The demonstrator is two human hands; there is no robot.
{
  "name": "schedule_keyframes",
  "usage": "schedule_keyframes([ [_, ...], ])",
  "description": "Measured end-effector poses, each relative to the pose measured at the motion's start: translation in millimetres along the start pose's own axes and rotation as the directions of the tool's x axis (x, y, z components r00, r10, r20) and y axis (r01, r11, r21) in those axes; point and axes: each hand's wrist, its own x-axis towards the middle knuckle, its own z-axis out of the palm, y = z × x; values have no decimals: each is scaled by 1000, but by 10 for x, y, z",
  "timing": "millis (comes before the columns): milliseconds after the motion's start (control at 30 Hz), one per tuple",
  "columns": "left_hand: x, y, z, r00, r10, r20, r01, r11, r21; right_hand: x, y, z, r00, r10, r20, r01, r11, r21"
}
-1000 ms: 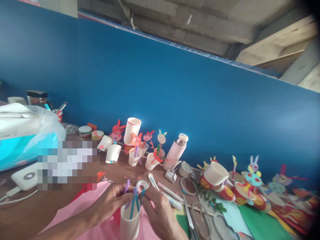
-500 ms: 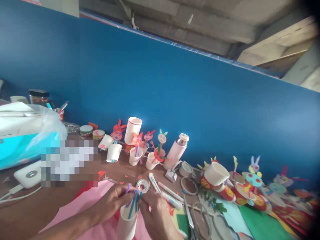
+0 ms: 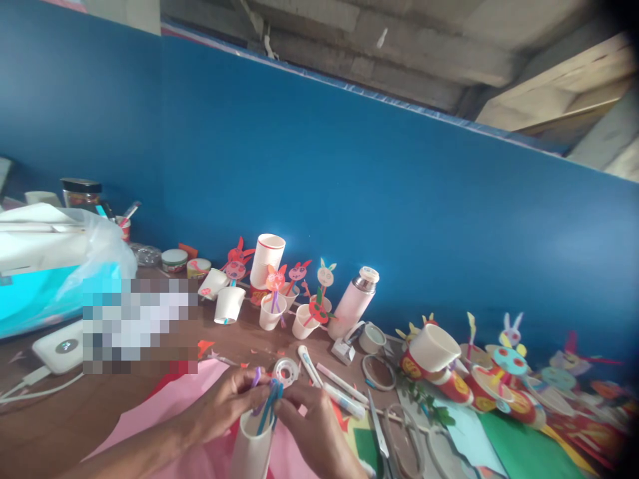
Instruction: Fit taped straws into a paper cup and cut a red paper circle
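Note:
A white paper cup [image 3: 252, 447] stands upright on the pink paper between my hands. Narrow blue strips [image 3: 269, 407] rise out of its mouth, one leaning across the rim. My left hand [image 3: 242, 397] is at the cup's left rim, thumb and fingers pinched, with a curled purple strip [image 3: 256, 376] between them. On the other side, my right hand [image 3: 317, 420] pinches the top of a blue strip at the right rim. Whether the strips are paper or straw I cannot tell. Just behind my fingertips lies a roll of clear tape [image 3: 286, 372].
Pink paper [image 3: 164, 426] spreads under my arms. Scissors [image 3: 379, 426], a glue stick [image 3: 344, 400] and a white pen-like tool [image 3: 309, 364] lie to the right. Behind are several paper cups with animal faces and a pink thermos [image 3: 352, 306]. A white power bank [image 3: 58, 347] sits left.
My right fingers have shifted and now pinch the blue strip's top more closely, drawing the strips together near the right rim. The cup leans slightly left of before.

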Motion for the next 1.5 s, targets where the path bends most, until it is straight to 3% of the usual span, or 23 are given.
schedule_keyframes([
  [167, 4, 13, -4, 1000, 14, -20, -14, 1000, 0, 44, 67, 47, 998, 47, 42, -55, 979, 196],
  [433, -34, 109, -84, 991, -122, 60, 133, 961, -241, 69, 60, 8, 998, 46, -37, -39, 983, 179],
  [600, -57, 154, -143, 982, -183, -40, 177, 976, -124, 55, 35, 16, 998, 42, -46, -36, 992, 125],
  [867, -60, 108, -100, 997, -81, -3, 81, 988, 132, 28, 110, 72, 998, 40, 45, -44, 995, 89],
  [1067, -76, 86, -102, 992, -66, 112, 41, 976, 212, 11, 198, 119, 993, 64, 95, -69, 996, 57],
  [1200, -63, 23, -106, 997, -49, 56, 33, 967, 252, 26, 233, 165, 994, 61, 89, -68, 994, 80],
  [1300, -47, 49, -104, 999, -38, 30, 30, 970, 240, 40, 224, 170, 997, 62, 55, -67, 993, 94],
  [1500, -4, 143, -191, 994, -99, -38, 100, 994, 44, 85, 170, 74, 995, 88, -47, -82, 991, 103],
])
